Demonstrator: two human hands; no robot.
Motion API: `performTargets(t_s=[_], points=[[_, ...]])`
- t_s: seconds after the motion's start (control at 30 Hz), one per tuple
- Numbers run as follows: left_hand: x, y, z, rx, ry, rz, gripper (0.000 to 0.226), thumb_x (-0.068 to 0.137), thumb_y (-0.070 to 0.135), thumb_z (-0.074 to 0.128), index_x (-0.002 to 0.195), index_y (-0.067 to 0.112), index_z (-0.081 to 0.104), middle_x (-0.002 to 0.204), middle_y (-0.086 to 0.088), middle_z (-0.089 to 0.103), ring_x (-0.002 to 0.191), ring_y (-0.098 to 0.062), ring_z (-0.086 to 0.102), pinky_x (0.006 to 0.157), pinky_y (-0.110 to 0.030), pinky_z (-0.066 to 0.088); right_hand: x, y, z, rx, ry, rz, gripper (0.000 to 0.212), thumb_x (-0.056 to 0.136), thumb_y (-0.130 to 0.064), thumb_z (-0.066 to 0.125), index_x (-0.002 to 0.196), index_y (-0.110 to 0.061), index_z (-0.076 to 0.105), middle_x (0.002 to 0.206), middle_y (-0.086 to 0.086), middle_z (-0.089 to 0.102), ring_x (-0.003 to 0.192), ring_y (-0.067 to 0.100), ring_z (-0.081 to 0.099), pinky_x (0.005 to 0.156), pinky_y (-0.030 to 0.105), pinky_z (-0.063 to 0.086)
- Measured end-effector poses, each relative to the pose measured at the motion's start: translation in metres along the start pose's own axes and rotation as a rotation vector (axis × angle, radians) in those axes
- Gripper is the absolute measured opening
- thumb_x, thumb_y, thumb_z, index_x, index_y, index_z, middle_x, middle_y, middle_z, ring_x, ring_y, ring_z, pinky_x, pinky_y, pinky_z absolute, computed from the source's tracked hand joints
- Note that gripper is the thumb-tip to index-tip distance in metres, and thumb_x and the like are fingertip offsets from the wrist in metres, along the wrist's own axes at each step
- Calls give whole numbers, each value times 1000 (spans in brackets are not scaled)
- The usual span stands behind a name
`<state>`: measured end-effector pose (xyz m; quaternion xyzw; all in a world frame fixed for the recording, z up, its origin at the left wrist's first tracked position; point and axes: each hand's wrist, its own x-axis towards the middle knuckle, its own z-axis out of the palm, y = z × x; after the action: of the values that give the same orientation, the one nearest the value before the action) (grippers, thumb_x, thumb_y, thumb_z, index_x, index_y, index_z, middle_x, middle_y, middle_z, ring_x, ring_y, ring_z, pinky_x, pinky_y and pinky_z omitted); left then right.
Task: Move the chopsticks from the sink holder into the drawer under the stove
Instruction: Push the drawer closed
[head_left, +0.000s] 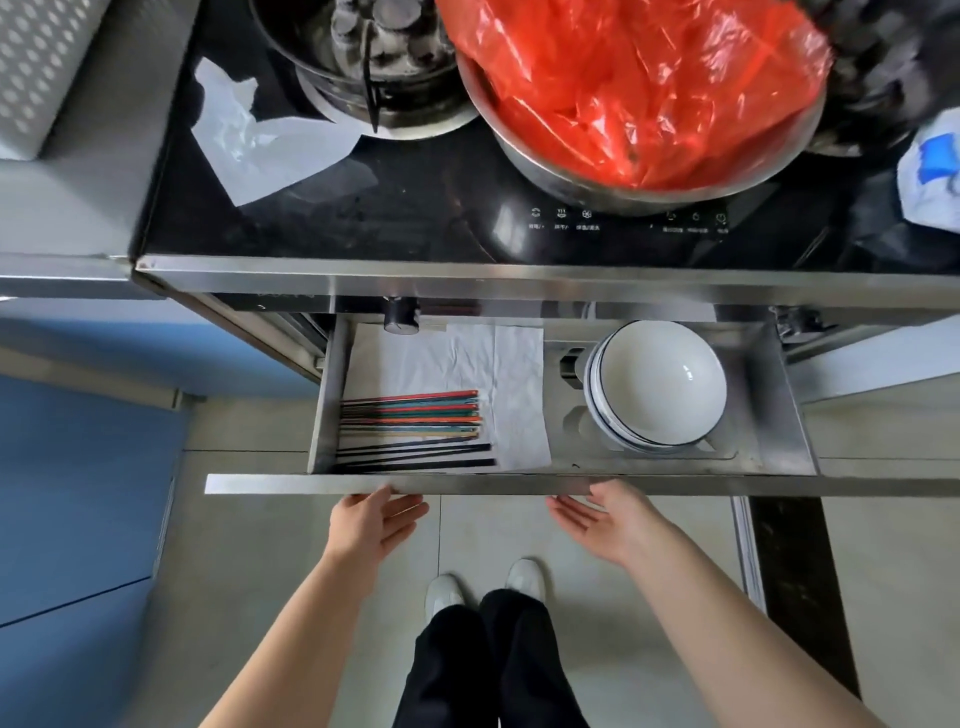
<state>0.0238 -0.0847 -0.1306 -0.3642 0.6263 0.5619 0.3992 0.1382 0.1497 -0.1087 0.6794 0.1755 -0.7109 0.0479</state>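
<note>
The steel drawer under the stove stands pulled out. Several chopsticks, coloured ones and black ones, lie side by side on a white paper sheet in the drawer's left half. My left hand is open, palm up, fingers just below the drawer's front edge. My right hand is also open, fingertips close under the same front edge. Neither hand holds anything.
A stack of white bowls fills the drawer's right half. On the black stove top sit a steamer pot, a steel basin with a red plastic bag and white paper. Blue cabinet doors stand left.
</note>
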Motion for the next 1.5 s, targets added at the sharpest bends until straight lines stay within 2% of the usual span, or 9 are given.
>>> performTargets(t_s=[0.1, 0.2, 0.33, 0.5, 0.7, 0.9, 1.13, 1.3, 1.5], points=[[2, 1, -1, -16, -26, 6, 15, 104, 14, 45, 94, 7, 54, 74, -11, 78, 66, -22, 77, 71, -38, 55, 7, -3, -1, -15, 9, 24, 17, 100, -5, 29, 97, 1, 45, 126, 33, 52, 111, 42, 57, 82, 46, 49], [4, 8, 2, -7, -40, 13, 16, 104, 14, 44, 94, 8, 55, 71, -9, 79, 67, -21, 77, 67, -36, 57, 9, -8, -2, -28, -39, 27, 21, 100, -5, 29, 110, -1, 48, 125, 33, 54, 104, 40, 59, 82, 44, 49], [8, 25, 11, -20, -62, 28, 18, 104, 14, 43, 94, 8, 57, 71, -10, 78, 68, -21, 77, 54, -28, 61, 13, -23, 4, -66, -80, 16, 19, 101, -4, 31, 92, -1, 48, 127, 33, 53, 113, 41, 56, 91, 46, 47], [21, 47, 23, 4, -80, 49, 21, 105, 13, 41, 95, 7, 58, 69, -9, 78, 67, -19, 76, 62, -32, 60, 19, -44, 19, -136, -76, -22, 23, 101, -5, 33, 82, -2, 45, 126, 31, 52, 121, 41, 52, 102, 47, 42], [37, 76, 36, 33, -109, 79, 20, 104, 13, 44, 95, 4, 59, 69, -9, 78, 63, -17, 76, 53, -25, 62, 25, -73, 35, -340, -15, -80, 20, 99, -16, 44, 85, -2, 47, 91, 18, 56, 74, 31, 58, 82, 37, 49], [54, 108, 48, 136, -133, 123, 20, 102, 13, 48, 91, 5, 61, 80, -7, 77, 66, -17, 76, 66, -31, 58, 33, -97, 57, -466, 3, -149, 23, 99, -24, 45, 89, -4, 49, 82, 14, 54, 71, 28, 57, 69, 34, 53], [65, 127, 61, 157, -173, 198, 13, 98, 7, 53, 92, 7, 65, 84, -2, 78, 73, -15, 77, 68, -28, 57, 38, -123, 75, -470, -55, -153, 30, 93, -33, 56, 102, -5, 51, 91, 15, 56, 77, 32, 59, 77, 37, 53], [70, 138, 59, 214, -262, 188, 20, 90, -6, 56, 97, 5, 72, 95, 0, 79, 86, -14, 76, 73, -26, 58, 41, -131, 80, -531, -114, -169, 30, 88, -20, 61, 115, -9, 55, 110, 12, 59, 89, 32, 60, 65, 33, 52], [76, 150, 61, 211, -299, 183, 26, 91, -12, 49, 98, 2, 71, 102, -4, 77, 91, -15, 74, 81, -28, 55, 41, -139, 87, -592, -119, -203, 16, 82, -6, 60, 97, -10, 58, 103, 9, 59, 83, 29, 62, 60, 29, 48]])
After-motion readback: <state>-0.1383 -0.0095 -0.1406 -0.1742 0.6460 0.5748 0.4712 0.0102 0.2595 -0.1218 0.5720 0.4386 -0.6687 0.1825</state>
